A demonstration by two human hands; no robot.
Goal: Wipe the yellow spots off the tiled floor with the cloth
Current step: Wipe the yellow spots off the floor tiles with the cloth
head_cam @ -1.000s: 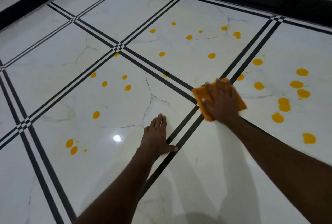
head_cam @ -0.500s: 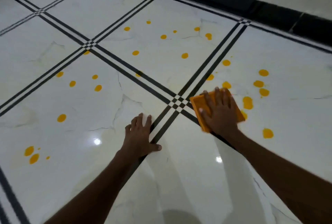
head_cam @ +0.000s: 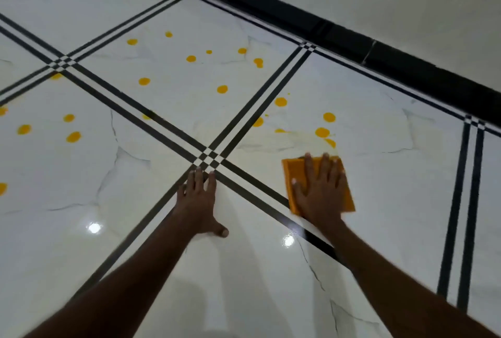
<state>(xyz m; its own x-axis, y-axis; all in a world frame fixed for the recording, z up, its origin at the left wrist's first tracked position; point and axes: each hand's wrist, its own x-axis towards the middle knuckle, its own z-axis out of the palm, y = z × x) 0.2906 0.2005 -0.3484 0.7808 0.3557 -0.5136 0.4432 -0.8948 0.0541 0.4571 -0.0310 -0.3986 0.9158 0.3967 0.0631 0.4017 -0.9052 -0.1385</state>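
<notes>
White marble-look tiled floor [head_cam: 162,229] under us: we lay our left hand [head_cam: 199,203] flat, fingers straight, by the crossing of black lines, and our right hand [head_cam: 320,192] presses spread fingers on the orange cloth [head_cam: 348,199] just beside it. Just past the cloth lies what may be a faint yellowish smear. Beyond, yellow spots [head_cam: 222,89] scatter toward the black skirting [head_cam: 352,39].

head view, close, angled down at floor [head_cam: 244,270]
</notes>
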